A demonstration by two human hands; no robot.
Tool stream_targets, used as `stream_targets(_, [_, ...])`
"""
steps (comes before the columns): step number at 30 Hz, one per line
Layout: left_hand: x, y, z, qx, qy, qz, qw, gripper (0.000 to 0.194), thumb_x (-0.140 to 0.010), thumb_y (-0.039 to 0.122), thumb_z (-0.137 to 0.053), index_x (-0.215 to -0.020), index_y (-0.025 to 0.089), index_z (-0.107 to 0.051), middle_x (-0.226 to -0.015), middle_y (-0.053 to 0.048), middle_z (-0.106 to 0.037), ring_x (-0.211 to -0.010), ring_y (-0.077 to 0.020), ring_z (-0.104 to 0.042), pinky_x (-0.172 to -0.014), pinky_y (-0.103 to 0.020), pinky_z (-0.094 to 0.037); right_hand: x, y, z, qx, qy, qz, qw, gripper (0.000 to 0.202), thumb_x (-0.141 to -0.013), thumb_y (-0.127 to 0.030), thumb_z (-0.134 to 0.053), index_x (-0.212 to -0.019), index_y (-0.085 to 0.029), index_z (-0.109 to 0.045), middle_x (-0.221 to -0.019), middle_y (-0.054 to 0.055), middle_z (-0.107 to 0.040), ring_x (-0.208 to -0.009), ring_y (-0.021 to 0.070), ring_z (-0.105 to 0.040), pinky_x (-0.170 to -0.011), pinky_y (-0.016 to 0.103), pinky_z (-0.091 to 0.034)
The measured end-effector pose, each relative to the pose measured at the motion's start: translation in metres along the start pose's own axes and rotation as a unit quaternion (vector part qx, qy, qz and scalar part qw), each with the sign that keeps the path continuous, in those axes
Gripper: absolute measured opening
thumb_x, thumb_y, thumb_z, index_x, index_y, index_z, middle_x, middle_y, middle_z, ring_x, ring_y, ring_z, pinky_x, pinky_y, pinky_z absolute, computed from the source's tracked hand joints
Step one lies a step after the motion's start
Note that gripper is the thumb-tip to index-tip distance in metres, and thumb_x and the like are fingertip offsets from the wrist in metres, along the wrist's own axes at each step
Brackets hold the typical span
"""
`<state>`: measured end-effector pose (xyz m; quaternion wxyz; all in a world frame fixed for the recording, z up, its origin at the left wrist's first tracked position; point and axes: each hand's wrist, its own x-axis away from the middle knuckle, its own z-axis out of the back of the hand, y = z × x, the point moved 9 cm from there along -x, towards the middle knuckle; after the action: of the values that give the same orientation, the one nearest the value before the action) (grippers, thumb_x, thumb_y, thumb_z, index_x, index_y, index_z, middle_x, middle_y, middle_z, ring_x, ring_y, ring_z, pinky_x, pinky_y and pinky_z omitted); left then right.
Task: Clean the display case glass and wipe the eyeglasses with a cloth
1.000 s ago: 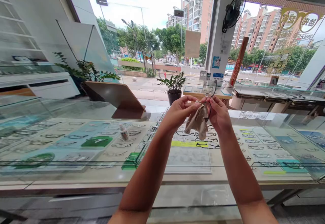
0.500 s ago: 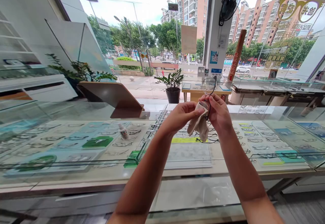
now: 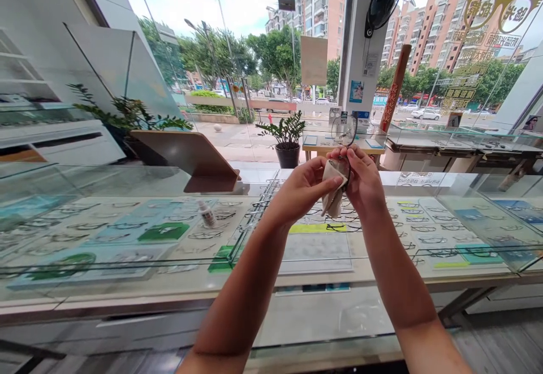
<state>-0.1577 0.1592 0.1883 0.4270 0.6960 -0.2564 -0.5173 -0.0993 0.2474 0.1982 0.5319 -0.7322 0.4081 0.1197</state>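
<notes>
A pair of eyeglasses is held up above the glass counter, one lens pointing upward and the other down by my fingers. My right hand grips the frame near its middle. With thumb and fingers, my left hand pinches a beige cleaning cloth around the lower lens. The cloth's loose end hangs below the hands. Part of the lower lens is hidden by the cloth and my left thumb.
Under my arms runs a glass display counter with rows of eyeglasses inside. On its top stand a small white spray bottle and a brown tilted mirror or board. A potted plant and another display table are beyond.
The cloth has shifted and bunched around the lower lens, its hanging end now shorter. The eyeglasses have tilted slightly, and the upper lens sits a little further left. Both hands keep their holds.
</notes>
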Motion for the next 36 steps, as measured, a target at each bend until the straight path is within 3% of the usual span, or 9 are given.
stream_targets(4, [0.003, 0.004, -0.007, -0.003, -0.009, 0.01, 1.0, 0.045, -0.075, 0.039, -0.092, -0.106, 0.014, -0.072, -0.097, -0.004, -0.073, -0.09, -0.0155, -0.065, -0.084, -0.028, -0.051, 0.003, -0.001, -0.003, -0.005, -0.004, 0.001, 1.0, 0.024, -0.081, -0.046, -0.083, -0.083, -0.026, -0.069, -0.094, 0.001, -0.071, -0.095, 0.0188, -0.068, -0.096, 0.037, -0.058])
stream_targets(6, [0.004, 0.004, -0.011, -0.005, -0.016, 0.029, 0.999, 0.048, -0.073, 0.038, -0.093, -0.108, 0.014, -0.073, -0.095, -0.003, -0.074, -0.085, -0.0144, -0.064, -0.08, -0.027, -0.05, 0.006, 0.0, -0.003, -0.002, -0.001, -0.005, 1.0, 0.025, -0.08, -0.047, -0.083, -0.082, -0.026, -0.068, -0.094, 0.001, -0.07, -0.095, 0.0183, -0.067, -0.096, 0.036, -0.058])
stream_targets(13, [0.006, -0.012, -0.013, 0.002, -0.036, 0.109, 0.993, 0.047, -0.067, 0.046, -0.095, -0.089, 0.01, -0.074, -0.079, -0.002, -0.069, -0.068, -0.0106, -0.057, -0.064, -0.024, -0.043, 0.011, -0.003, -0.003, -0.005, -0.008, -0.005, 1.0, 0.025, -0.081, -0.046, -0.082, -0.08, -0.025, -0.069, -0.087, 0.001, -0.067, -0.095, 0.0185, -0.066, -0.098, 0.036, -0.055])
stream_targets(22, [0.007, -0.017, -0.011, 0.021, -0.053, 0.106, 0.993, 0.044, -0.069, 0.045, -0.094, -0.089, 0.011, -0.074, -0.08, -0.003, -0.069, -0.072, -0.0118, -0.059, -0.067, -0.024, -0.047, 0.014, 0.002, 0.003, -0.02, -0.007, -0.022, 1.0, 0.023, -0.079, -0.043, -0.086, -0.079, -0.025, -0.071, -0.085, 0.0, -0.069, -0.088, 0.0174, -0.067, -0.087, 0.033, -0.057])
stream_targets(30, [0.008, -0.022, -0.007, 0.02, -0.033, 0.12, 0.992, 0.049, -0.063, 0.044, -0.097, -0.094, 0.012, -0.075, -0.08, -0.001, -0.068, -0.07, -0.0112, -0.058, -0.066, -0.025, -0.046, 0.016, 0.007, 0.004, -0.019, 0.001, -0.034, 0.999, 0.026, -0.077, -0.045, -0.087, -0.078, -0.025, -0.07, -0.089, 0.0, -0.07, -0.093, 0.0173, -0.066, -0.09, 0.033, -0.057])
stream_targets(36, [0.009, -0.018, -0.002, -0.021, -0.014, 0.103, 0.994, 0.046, -0.066, 0.043, -0.096, -0.095, 0.012, -0.077, -0.086, -0.003, -0.072, -0.077, -0.0139, -0.063, -0.075, -0.028, -0.052, 0.018, 0.005, 0.006, -0.013, 0.015, -0.036, 0.999, 0.026, -0.074, -0.044, -0.089, -0.077, -0.024, -0.071, -0.089, 0.0, -0.071, -0.084, 0.0154, -0.063, -0.084, 0.031, -0.057])
